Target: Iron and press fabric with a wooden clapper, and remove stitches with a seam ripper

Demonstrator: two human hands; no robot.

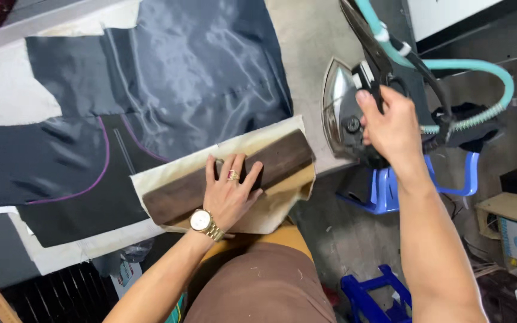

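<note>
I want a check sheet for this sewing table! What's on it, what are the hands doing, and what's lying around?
Surface: pale padded pressing table, partly bare.
Job's things: dark wooden block lying on a cream cloth; steam iron lifted at the table's edge, soleplate showing.
Clutter: dark shiny garment pieces with purple piping spread flat.
Grippers: left hand, with ring and gold watch, presses flat on the block; right hand grips the iron's handle.
Cables: teal hose and black cord run from the iron.
Surroundings: blue plastic stools, cardboard boxes on the floor.
</note>
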